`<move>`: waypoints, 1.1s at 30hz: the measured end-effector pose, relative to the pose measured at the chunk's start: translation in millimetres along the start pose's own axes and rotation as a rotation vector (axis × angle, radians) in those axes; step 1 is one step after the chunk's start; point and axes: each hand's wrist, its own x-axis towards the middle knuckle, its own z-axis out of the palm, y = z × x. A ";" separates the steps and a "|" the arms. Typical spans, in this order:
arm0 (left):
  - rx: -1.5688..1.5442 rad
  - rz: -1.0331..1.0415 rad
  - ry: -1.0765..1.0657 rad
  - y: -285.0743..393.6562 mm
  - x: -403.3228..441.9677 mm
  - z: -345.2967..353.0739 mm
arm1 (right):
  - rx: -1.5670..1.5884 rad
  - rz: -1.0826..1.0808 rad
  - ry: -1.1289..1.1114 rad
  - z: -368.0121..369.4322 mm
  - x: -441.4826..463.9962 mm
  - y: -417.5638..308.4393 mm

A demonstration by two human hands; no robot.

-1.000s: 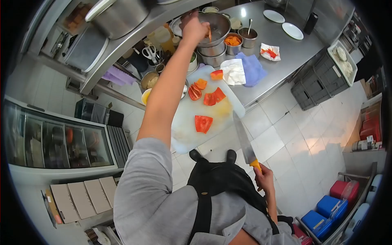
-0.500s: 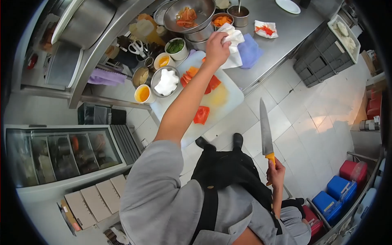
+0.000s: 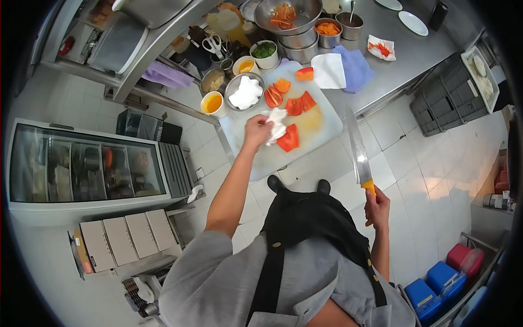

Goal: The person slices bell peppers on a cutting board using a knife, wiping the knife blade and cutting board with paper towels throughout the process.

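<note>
My left hand (image 3: 258, 132) holds a crumpled white paper towel (image 3: 276, 125) over the cutting board (image 3: 261, 158), just left of a red pepper piece (image 3: 289, 138). More pepper lies farther up the board: red pieces (image 3: 295, 106), ribbed red strips (image 3: 273, 97) and orange pieces (image 3: 281, 85). My right hand (image 3: 377, 206) grips the yellow handle of a large knife (image 3: 359, 155), its blade pointing away from me, to the right of the board. A folded white towel (image 3: 328, 71) lies beside a purple cloth (image 3: 357, 68) behind the board.
Behind the board stand a metal bowl with orange-red scraps (image 3: 305, 19), a pot of orange pieces (image 3: 328, 31) and a cup of greens (image 3: 265, 52). A bowl with white paper (image 3: 245, 92) borders the board's left. A grey crate (image 3: 447, 103) stands right of the counter.
My left hand has come from the bowl to the white towels, then down to the board with a piece of towel. The orange-red scraps have left my hand and lie in the bowl.
</note>
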 end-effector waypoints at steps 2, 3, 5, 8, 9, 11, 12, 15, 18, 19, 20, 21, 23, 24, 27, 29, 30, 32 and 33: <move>-0.072 0.022 0.096 17.6 -19.5 -14.9 | 0.046 -0.004 0.038 2.9 -6.2 10.0; 0.036 0.054 0.198 33.4 -31.8 -18.7 | 0.046 -0.004 0.038 3.6 -6.1 16.1; 0.235 0.225 0.299 42.8 -51.7 -6.5 | 0.016 0.064 0.060 4.5 -3.0 28.3; 0.619 0.610 -0.023 4.6 -54.1 67.5 | 0.029 0.001 0.045 12.2 6.0 28.5; 0.615 0.606 -0.027 1.5 -53.0 74.6 | 0.014 -0.040 0.034 14.3 6.0 26.9; 0.541 0.397 -0.123 10.5 -32.6 86.7 | 0.036 -0.037 0.017 20.2 9.3 15.1; 0.540 0.400 -0.133 13.8 -20.6 79.4 | 0.046 -0.077 0.013 24.2 3.4 12.1; 0.002 -0.047 -0.119 21.6 8.2 19.8 | 0.013 -0.117 -0.014 25.3 -7.6 9.1; -0.282 0.032 0.184 21.3 -17.8 -28.5 | -0.219 -0.394 0.131 33.6 -3.2 28.5; -0.277 0.029 0.178 25.3 -35.9 -25.0 | -0.270 -0.525 0.172 44.5 -2.5 19.7; -0.407 0.068 0.227 29.6 -59.7 -14.2 | -0.322 -0.656 0.212 57.1 -0.6 8.9; -0.535 0.109 0.279 33.7 -83.5 -0.1 | -0.399 -0.750 0.232 71.9 3.5 -5.7; -0.612 0.041 0.231 43.5 -128.6 59.6 | -0.470 -0.842 0.241 108.2 9.3 -28.7; -0.549 0.104 0.215 57.5 -142.7 90.8 | -0.544 -0.870 0.183 125.6 10.6 -37.3; -0.260 0.183 0.418 57.7 -114.2 110.6 | -0.649 -0.892 0.088 143.1 16.6 -44.2; -0.323 -0.033 0.440 71.7 -100.1 107.2 | -0.681 -0.878 0.060 144.4 18.2 -45.5; -0.377 0.022 0.494 67.2 -92.8 109.0 | -0.673 -0.901 0.072 142.3 19.4 -47.0; -0.127 0.187 0.714 46.9 -65.7 86.0 | -0.667 -0.911 0.092 130.4 13.5 -46.0; -0.232 0.181 0.750 25.2 -42.5 62.3 | -0.640 -0.868 0.039 118.5 3.1 -41.8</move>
